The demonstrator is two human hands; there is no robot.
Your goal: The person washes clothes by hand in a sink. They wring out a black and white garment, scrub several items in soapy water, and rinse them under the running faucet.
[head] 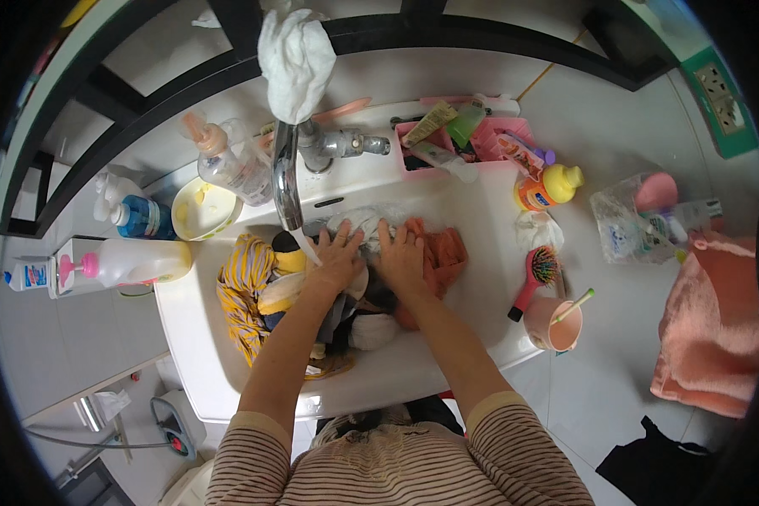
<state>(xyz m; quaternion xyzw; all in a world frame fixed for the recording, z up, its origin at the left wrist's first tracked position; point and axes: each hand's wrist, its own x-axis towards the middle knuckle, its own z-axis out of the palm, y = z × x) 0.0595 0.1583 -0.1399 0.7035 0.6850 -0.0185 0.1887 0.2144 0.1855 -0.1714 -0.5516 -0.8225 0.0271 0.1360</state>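
Both my hands press down on a heap of wet clothes in a white washbasin. My left hand, fingers apart, lies under the running stream from the chrome tap. Beside it my right hand rests on the pile, its fingertips on a white cloth. To the left lies a yellow-and-grey striped garment; an orange garment lies against my right hand. Dark cloth and a white bundle show between my forearms. My palms hide part of the heap.
A white cloth hangs over the tap. Pump bottles and a soap dish stand left. On the right are a pink organizer, a yellow-capped bottle, a hairbrush and a cup with a toothbrush.
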